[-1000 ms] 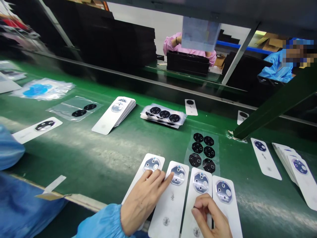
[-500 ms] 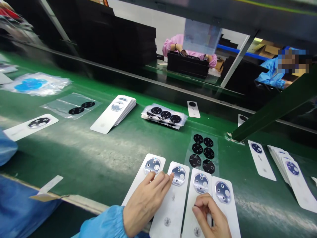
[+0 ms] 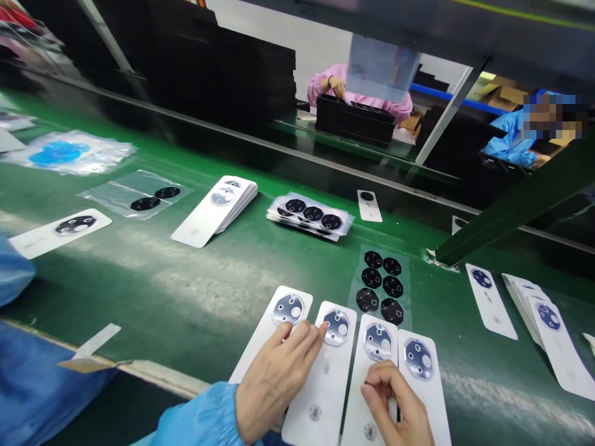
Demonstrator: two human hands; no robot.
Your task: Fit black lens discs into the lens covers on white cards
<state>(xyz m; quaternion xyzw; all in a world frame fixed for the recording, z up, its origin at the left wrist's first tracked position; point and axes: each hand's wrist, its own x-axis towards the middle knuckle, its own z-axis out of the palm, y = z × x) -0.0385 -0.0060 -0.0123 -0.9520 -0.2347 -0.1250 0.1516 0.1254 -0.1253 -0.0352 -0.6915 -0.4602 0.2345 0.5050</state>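
White cards [image 3: 325,378], four — row on counter [image 3: 223,266], silver discs [image 3: 378,342] seemingly placed on all. Left hand [image 3: 274,378]: loosely open, at second disc. Right hand [image 3: 395,402]: pinched over third card, contents unclear. Black stickers [image 3: 370,278] — six, apparently unused.

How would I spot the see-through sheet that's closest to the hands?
On the green table, find four white cards side by side. Just beyond them lies the clear sheet. Its black shapes, three rows of two, set it apart.
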